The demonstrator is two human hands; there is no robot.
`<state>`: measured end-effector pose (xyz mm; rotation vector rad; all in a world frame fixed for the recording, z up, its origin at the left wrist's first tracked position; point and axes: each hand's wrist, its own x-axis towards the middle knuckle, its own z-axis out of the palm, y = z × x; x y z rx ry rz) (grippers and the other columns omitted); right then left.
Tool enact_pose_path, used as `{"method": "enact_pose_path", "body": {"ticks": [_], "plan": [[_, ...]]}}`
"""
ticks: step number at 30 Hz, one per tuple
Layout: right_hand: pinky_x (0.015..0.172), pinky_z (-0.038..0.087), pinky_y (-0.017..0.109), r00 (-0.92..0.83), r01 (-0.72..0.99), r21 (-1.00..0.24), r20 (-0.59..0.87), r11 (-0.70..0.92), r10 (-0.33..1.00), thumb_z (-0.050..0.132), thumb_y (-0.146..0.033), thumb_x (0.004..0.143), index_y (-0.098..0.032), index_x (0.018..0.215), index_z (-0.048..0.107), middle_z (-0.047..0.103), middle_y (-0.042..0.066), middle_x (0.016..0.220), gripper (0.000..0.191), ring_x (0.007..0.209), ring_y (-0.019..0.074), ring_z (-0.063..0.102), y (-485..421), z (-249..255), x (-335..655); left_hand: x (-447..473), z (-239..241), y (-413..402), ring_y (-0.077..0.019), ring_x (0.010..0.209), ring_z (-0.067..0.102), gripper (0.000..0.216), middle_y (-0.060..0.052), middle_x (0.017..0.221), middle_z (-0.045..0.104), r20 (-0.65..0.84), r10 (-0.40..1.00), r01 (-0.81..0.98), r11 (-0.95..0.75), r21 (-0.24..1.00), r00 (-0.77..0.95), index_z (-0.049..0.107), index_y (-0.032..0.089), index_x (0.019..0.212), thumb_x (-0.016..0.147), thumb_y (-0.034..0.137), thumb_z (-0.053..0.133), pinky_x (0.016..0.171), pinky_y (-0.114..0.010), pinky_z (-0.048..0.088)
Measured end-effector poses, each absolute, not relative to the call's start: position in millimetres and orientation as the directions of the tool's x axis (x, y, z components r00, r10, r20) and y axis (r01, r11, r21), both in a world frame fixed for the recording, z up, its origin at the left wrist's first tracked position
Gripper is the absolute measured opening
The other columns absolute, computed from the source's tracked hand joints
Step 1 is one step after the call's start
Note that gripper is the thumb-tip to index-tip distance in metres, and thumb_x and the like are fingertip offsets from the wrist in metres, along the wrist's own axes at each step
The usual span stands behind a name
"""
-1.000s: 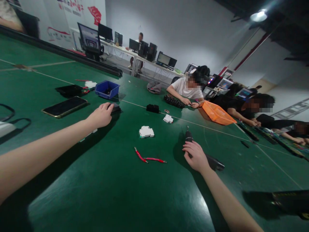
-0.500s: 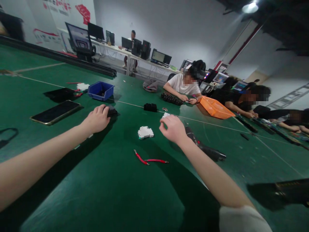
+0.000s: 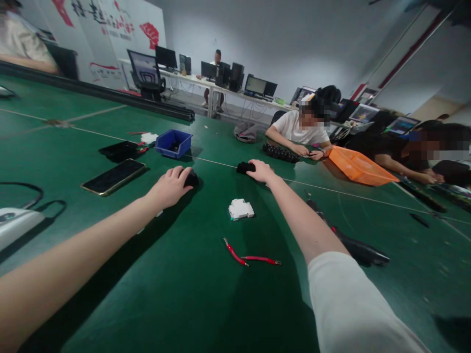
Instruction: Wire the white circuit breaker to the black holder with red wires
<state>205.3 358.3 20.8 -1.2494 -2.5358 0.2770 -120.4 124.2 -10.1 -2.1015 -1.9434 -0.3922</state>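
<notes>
My left hand (image 3: 170,187) is closed over a dark, block-like object (image 3: 192,178) on the green table, its fingers curled across the top. My right hand (image 3: 262,171) reaches forward, thumb and fingers closed on a small black block (image 3: 243,168); part of that block is hidden. Between my arms lies a white miniature circuit breaker (image 3: 241,209). Nearer to me, two short red wires with metal end terminals rest on the table, one curved wire (image 3: 235,253) touching or nearly touching a straighter wire (image 3: 262,259).
Behind my left hand are a phone (image 3: 115,177), a black tray (image 3: 118,150) and a blue bin (image 3: 173,144). A black tool resembling an electric screwdriver (image 3: 362,249) lies right of my right forearm. Across the table, a person works beside an orange bin (image 3: 358,166).
My right hand has moved forward and left, from beside a white part onto the small black block. My left hand stays on its dark object. The view has swung left.
</notes>
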Motion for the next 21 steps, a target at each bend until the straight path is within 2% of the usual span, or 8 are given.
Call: {"method": "enact_pose_path", "body": {"ticks": [4,8,12,17,21], "plan": [[0.099,0.054,0.043,-0.621,0.679,-0.421,0.109,0.602,0.776,0.078,-0.036,0.083,-0.012,0.12,0.069,0.074,0.013,0.118,0.045,0.105,0.0249,0.069,352,32,218,-118,-8,123,-0.0401,0.127,0.05,0.062,-0.023,0.143,0.046,0.324,0.945,0.999,-0.051,0.011,0.044,0.038,0.016,0.151,0.1,0.049,0.046,0.097,-0.049,0.049],[0.097,0.055,0.04,-0.606,0.652,-0.473,0.144,0.592,0.782,0.065,-0.04,0.095,-0.01,0.129,0.064,0.073,0.014,0.122,0.046,0.106,0.0229,0.07,343,45,224,-118,-6,123,-0.0413,0.128,0.049,0.064,-0.024,0.142,0.046,0.314,0.949,0.998,-0.04,0.046,0.024,0.04,0.016,0.15,0.099,0.053,0.046,0.098,-0.051,0.048],[0.1,0.053,0.043,-0.594,0.654,-0.449,0.192,0.608,0.781,0.068,-0.038,0.092,-0.009,0.127,0.066,0.072,0.015,0.123,0.045,0.109,0.0247,0.069,340,47,220,-117,-6,121,-0.0404,0.125,0.052,0.063,-0.024,0.14,0.05,0.332,0.943,0.999,-0.042,0.015,0.035,0.043,0.014,0.147,0.098,0.054,0.047,0.098,-0.051,0.048],[0.109,0.044,0.05,-0.621,0.652,-0.372,0.236,0.66,0.747,0.077,-0.026,0.082,-0.01,0.127,0.066,0.067,0.017,0.129,0.049,0.119,0.03,0.062,341,33,206,-115,-7,119,-0.0379,0.13,0.051,0.054,-0.022,0.14,0.054,0.42,0.904,0.996,-0.061,-0.062,0.082,0.048,0.012,0.141,0.099,0.046,0.048,0.116,-0.056,0.03],[0.11,0.043,0.048,-0.673,0.619,-0.358,0.217,0.698,0.708,0.075,-0.026,0.084,-0.012,0.129,0.064,0.066,0.016,0.131,0.049,0.121,0.0291,0.061,338,24,202,-114,-4,120,-0.0373,0.126,0.055,0.05,-0.022,0.135,0.058,0.385,0.917,0.995,-0.082,-0.065,0.1,0.051,0.011,0.135,0.099,0.045,0.048,0.107,-0.049,0.041]]}}
